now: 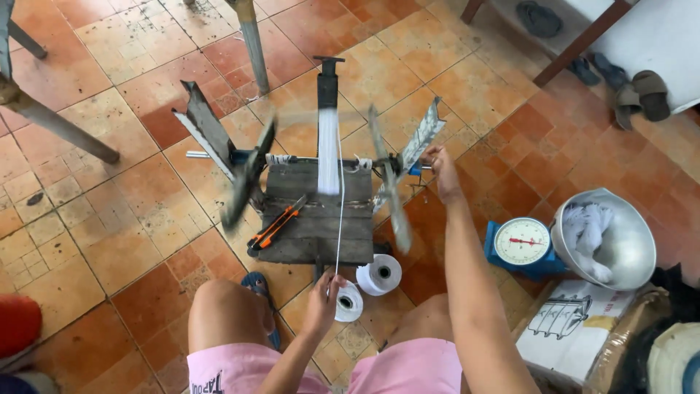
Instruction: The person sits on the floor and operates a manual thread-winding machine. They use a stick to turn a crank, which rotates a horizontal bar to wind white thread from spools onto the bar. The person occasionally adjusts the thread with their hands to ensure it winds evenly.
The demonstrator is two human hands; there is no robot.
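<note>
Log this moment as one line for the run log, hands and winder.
left hand: pinching white thread | right hand: on winder crank | winder reel: motion-blurred | thread spools: on floor

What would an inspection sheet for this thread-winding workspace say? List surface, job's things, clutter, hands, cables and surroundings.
Surface: orange tiled floor, stained.
Job's things: spinning bladed winder on dark wooden board; two white thread spools; white thread running upward.
Clutter: orange utility knife, blue dial scale, metal bowl of white yarn, cardboard box.
Hands: left hand pinches thread; right hand at winder's axle.
Cables: nothing seen.
Surroundings: metal legs, sandals.
</note>
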